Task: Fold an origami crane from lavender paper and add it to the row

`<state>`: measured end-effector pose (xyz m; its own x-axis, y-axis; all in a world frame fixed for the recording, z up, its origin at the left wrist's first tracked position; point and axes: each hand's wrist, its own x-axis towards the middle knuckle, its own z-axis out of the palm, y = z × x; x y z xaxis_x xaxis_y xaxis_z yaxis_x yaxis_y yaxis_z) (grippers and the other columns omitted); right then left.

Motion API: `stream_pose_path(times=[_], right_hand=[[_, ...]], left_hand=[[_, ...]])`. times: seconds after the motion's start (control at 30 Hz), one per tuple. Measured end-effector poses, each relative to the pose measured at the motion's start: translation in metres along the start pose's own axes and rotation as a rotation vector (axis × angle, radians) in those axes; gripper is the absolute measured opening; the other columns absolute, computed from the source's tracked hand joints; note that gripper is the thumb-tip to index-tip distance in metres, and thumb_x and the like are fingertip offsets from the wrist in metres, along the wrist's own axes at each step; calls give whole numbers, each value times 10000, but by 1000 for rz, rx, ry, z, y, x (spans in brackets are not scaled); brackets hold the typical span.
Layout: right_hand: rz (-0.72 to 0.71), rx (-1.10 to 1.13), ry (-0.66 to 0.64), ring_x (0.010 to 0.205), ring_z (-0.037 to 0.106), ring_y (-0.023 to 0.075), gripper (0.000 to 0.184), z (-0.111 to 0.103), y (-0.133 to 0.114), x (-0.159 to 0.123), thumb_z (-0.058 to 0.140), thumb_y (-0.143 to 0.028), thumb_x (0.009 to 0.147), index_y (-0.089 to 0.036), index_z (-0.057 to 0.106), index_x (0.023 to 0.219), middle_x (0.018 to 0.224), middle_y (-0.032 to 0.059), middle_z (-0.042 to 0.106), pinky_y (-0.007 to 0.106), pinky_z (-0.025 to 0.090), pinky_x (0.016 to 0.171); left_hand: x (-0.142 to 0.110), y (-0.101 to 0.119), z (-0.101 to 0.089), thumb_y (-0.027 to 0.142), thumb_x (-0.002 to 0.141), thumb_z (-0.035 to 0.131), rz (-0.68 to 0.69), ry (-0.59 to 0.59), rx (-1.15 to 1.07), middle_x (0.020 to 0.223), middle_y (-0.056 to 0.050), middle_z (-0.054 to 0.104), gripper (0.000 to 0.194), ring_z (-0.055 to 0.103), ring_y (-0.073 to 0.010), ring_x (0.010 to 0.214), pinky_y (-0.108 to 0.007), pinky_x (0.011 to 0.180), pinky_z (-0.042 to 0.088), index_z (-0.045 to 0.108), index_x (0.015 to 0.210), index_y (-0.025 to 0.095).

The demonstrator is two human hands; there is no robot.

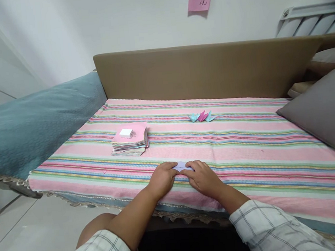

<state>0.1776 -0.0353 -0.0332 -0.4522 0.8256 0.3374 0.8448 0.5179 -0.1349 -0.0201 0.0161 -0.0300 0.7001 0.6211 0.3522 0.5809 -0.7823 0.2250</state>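
A small piece of pale lavender paper (181,165) lies on the striped cloth (241,141) near its front edge, partly covered by my fingers. My left hand (164,178) closes on the paper's left end, thumb and fingers pressed together. At the other end my right hand (203,177) pinches the paper the same way. The two thumbs almost meet at the near side. How the paper is folded under the fingers cannot be made out.
Left of my hands stands a stack of square paper (130,143) with a white plug adapter (126,133) on top. Folded paper cranes (202,116), two light blue and one magenta, sit farther back. A grey cushion (328,112) lies at right, before a brown backboard (192,73).
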Motion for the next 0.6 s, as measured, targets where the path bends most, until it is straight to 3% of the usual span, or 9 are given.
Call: stream_pose_path(times=[0.43, 0.6], right_hand=[[-33, 140, 30, 971, 515, 203, 215, 2, 14, 0, 456, -96, 774, -179, 619, 887, 1080, 76, 601, 358, 418, 848], [-36, 141, 44, 962, 517, 207, 228, 1, 13, 0, 451, -92, 761, -182, 617, 888, 1068, 80, 602, 364, 430, 829]], left_hand=[[-1, 2, -2, 131, 817, 522, -27, -36, -5, 1172, -64, 618, 225, 566, -213, 1048, -369, 938, 439, 697, 929, 216], [-4, 1, 5, 205, 870, 504, -37, -53, 11, 1291, -43, 536, 281, 505, -216, 1145, -383, 975, 393, 622, 1117, 271]])
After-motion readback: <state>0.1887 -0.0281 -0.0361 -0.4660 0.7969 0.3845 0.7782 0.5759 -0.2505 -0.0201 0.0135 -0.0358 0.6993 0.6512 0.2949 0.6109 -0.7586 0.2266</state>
